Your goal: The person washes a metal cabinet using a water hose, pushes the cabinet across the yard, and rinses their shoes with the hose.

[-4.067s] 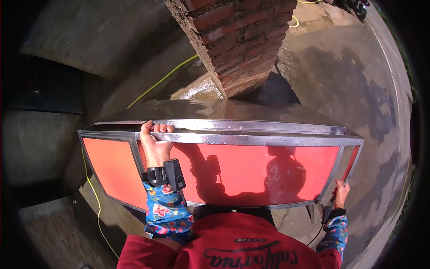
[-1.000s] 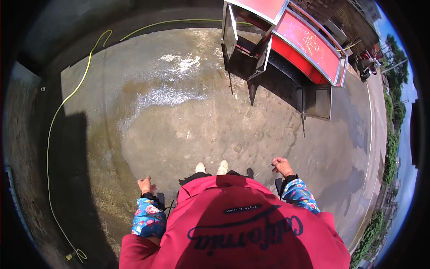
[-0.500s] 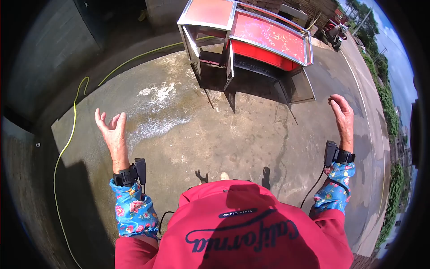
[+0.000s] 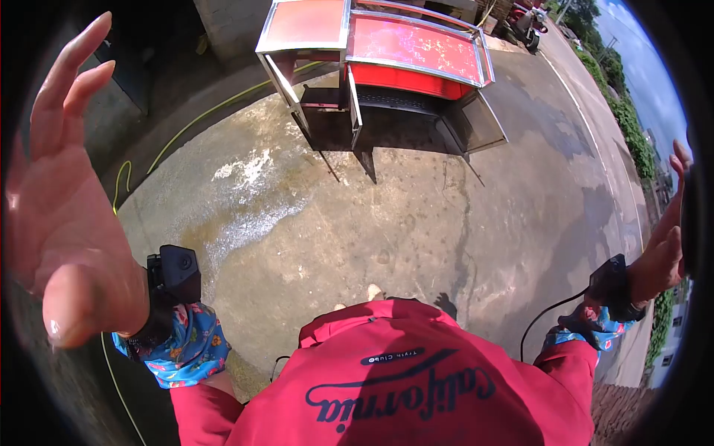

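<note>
Cabinet: red-panelled, metal-framed cabinet [image 4: 416, 48] on the concrete floor [image 4: 379, 201], ahead of the person and well apart from both hands; doors stand open.
Left compartment: a dark shelf [image 4: 321, 97] inside; nothing else made out.
Wide compartment: below the red front strip [image 4: 405, 80], beside the open right door [image 4: 480, 123]; deep shadow, contents cannot be read.
Left hand [image 4: 71, 201]: open, fingers raised and spread, holding nothing, very near the camera.
Right hand [image 4: 660, 256]: open, fingers extended upward, partly lost at the dark right edge; nothing seen in it.
Hose [image 4: 195, 121]: yellow-green, loops over the floor at left; partly hidden by the left hand.
Cut off: cabinet's top left corner, at the upper border.
Change from previous frame: both hands raised and farther apart; cabinet doors still open.
</note>
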The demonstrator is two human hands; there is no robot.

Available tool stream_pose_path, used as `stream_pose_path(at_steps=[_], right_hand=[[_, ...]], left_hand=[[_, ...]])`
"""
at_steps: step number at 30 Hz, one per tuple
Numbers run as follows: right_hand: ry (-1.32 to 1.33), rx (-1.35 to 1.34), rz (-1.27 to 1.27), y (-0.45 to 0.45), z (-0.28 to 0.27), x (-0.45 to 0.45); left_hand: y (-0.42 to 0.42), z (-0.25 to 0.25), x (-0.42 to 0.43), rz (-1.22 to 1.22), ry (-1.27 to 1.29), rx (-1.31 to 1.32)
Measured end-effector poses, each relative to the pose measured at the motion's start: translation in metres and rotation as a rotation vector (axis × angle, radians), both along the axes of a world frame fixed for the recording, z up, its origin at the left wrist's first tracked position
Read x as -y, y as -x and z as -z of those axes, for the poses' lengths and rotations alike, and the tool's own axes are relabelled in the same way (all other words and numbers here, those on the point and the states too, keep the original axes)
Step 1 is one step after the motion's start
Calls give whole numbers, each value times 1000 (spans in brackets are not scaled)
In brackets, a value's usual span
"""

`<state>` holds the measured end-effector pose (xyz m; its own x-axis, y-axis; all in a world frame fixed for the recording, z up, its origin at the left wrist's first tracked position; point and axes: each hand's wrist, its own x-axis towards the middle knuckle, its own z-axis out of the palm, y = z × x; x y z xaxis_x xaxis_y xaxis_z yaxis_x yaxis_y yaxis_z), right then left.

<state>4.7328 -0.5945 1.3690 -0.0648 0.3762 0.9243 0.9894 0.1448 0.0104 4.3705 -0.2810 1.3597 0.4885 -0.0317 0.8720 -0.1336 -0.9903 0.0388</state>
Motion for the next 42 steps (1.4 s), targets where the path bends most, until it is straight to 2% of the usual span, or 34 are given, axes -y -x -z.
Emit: stream_pose_path(at_steps=[3, 7, 18, 33, 35, 37, 38, 39, 40, 41, 42], right_hand=[[23, 429, -69, -9, -40, -1], [55, 645, -147, -1, -66, -8], [172, 680, -364, 34, -30, -31], [188, 576, -404, -16, -12, -13], [167, 496, -415, -27, -9, -11], [147, 301, -417, -47, 0, -15], [143, 124, -423, -62, 11, -20], [153, -109, -437, -79, 32, -28], [161, -378, -453, -95, 65, -39], [260, -675, -421, -116, 103, -52], [443, -876, -296, -129, 142, -65]], left_hand=[[12, -14, 12, -75, -95, -148], [18, -19, 26, -151, -156, -224], [-7, -14, 55, -237, -228, -282], [-54, -9, 75, -310, -200, -288], [-56, -3, 72, -336, -131, -256], [-51, 13, 61, -392, 76, -179], [-47, 32, 51, -399, 343, -98], [-37, 52, 45, -592, 614, -100], [-22, 85, 21, -614, 795, -19], [3, 125, 3, -708, 870, -50], [9, 154, 17, -1016, 909, -270]])
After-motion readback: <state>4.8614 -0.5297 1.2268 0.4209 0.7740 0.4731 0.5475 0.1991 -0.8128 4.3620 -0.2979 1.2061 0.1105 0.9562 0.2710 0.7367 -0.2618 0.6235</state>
